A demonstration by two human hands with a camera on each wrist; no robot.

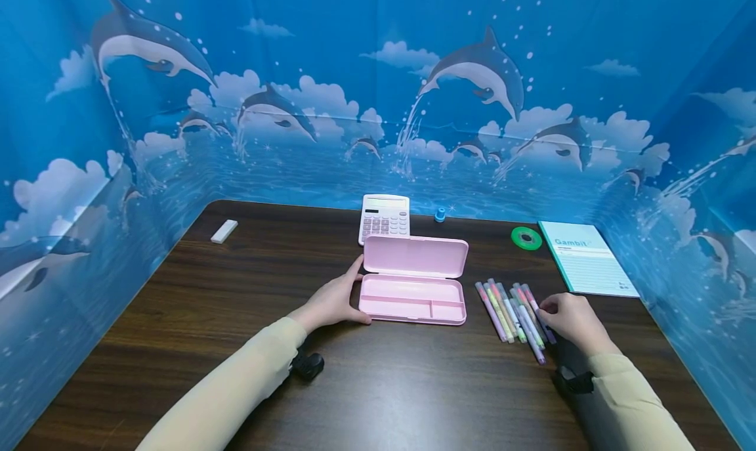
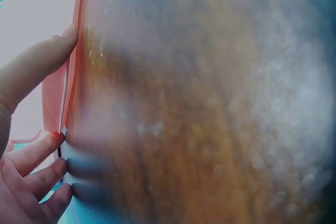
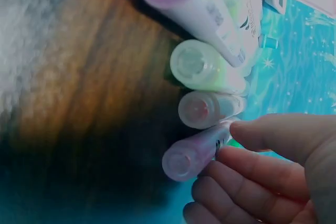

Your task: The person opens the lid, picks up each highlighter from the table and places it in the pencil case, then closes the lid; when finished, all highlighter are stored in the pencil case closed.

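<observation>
Left hand [image 1: 333, 301]: fingers spread, steadying open pencil case [image 1: 412, 298] | right hand [image 1: 571, 318]: pinching purple marker [image 3: 195, 151] (rightmost) | risk: neighbouring markers [image 1: 508, 310] may roll across surface [image 1: 248, 287].

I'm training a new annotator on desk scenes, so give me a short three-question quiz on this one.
1. True or false: the pink pencil case lies open.
2. Which hand touches the pens? A left hand B right hand
3. What stands behind the case, against its lid?

Key: 1 true. 2 B; it pinches the purple pen at the row's right end. 3 the white calculator.
</observation>
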